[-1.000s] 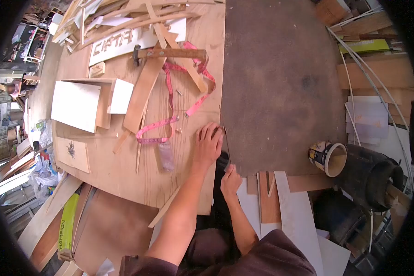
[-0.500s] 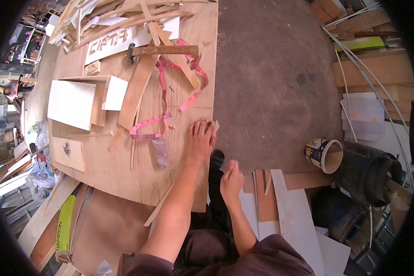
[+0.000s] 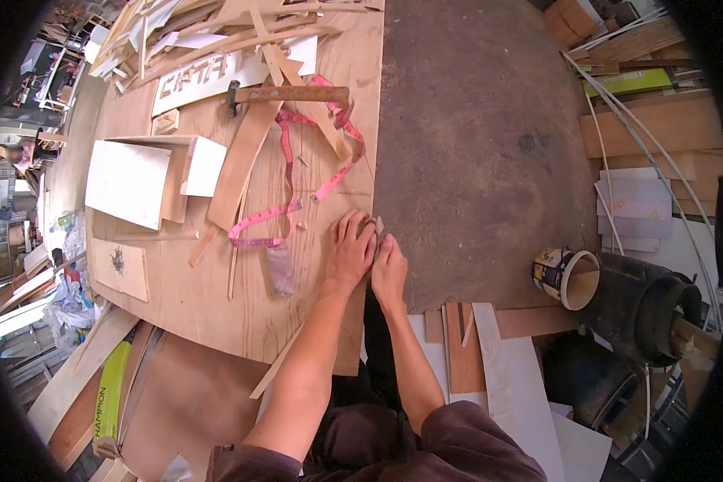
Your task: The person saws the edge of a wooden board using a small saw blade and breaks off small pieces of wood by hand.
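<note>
My left hand [image 3: 351, 251] lies on the plywood tabletop [image 3: 313, 309] at its right edge, fingers curled over a small pale piece of wood [image 3: 379, 226] whose tip sticks out past the edge. Close against it, just off the tabletop, is my right hand [image 3: 389, 269], closed with the thumb up; what it grips is mostly hidden. Left of my hands lie a pink tape measure [image 3: 257, 240] in loose loops and a small clear plastic packet [image 3: 281, 271]. Farther up, a wooden-handled hammer [image 3: 293, 94] rests across wood strips.
A white-faced box [image 3: 127, 183] stands on the left of the tabletop, near a small board with a heap of nails [image 3: 118, 260]. Scrap strips [image 3: 217, 40] pile up at the far end. On the floor to the right are a bucket [image 3: 580, 281] and a black drum [image 3: 643, 305].
My right hand has moved up and forward, from below the table edge to beside my left hand. A thin grey piece seen at its fingers before is now hardly visible. My left hand stays put.
</note>
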A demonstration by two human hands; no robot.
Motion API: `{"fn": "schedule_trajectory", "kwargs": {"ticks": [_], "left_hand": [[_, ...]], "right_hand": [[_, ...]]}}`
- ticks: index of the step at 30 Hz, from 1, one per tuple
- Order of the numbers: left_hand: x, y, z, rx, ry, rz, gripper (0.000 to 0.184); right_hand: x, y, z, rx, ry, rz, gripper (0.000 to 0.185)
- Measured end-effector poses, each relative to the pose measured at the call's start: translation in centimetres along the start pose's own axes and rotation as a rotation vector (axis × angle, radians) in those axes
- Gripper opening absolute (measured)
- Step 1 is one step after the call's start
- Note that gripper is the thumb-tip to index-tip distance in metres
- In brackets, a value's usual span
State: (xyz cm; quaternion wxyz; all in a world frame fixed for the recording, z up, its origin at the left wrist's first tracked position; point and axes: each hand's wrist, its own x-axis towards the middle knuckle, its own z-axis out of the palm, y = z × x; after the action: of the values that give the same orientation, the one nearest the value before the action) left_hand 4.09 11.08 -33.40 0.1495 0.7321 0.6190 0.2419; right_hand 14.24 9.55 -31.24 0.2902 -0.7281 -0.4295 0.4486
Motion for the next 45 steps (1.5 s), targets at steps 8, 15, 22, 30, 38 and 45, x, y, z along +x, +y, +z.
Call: {"fn": "schedule_trajectory", "kwargs": {"ticks": [8, 15, 22, 30, 38, 45], "left_hand": [[0.0, 0.3, -0.6, -0.022, -0.019, 0.0, 0.031], [-0.2, 0.1, -0.3, -0.015, -0.02, 0.095, 0.03], [0.5, 1.0, -1.4, 0.02, -0.129, 0.065, 0.029], [0.6, -0.3, 0.3, 0.123, -0.143, 0.157, 0.024], [1.3, -0.4, 0.6, 0.155, -0.131, 0.138, 0.021], [1.2, -0.9, 1.1, 0.181, -0.098, 0.189, 0.021]], "right_hand": [[0.5, 0.8, 0.2, 0.049, -0.042, -0.046, 0.041], [-0.1, 2.7, 0.2, 0.191, -0.031, -0.037, 0.037], [-0.3, 2.1, -0.6, 0.168, -0.043, -0.075, 0.035], [0.0, 1.6, 0.7, 0.276, 0.011, -0.025, 0.043], [-2.2, 1.2, -0.8, 0.143, -0.096, 0.095, 0.055], [-1.9, 0.0, -1.3, 0.155, 0.008, 0.063, 0.061]]}}
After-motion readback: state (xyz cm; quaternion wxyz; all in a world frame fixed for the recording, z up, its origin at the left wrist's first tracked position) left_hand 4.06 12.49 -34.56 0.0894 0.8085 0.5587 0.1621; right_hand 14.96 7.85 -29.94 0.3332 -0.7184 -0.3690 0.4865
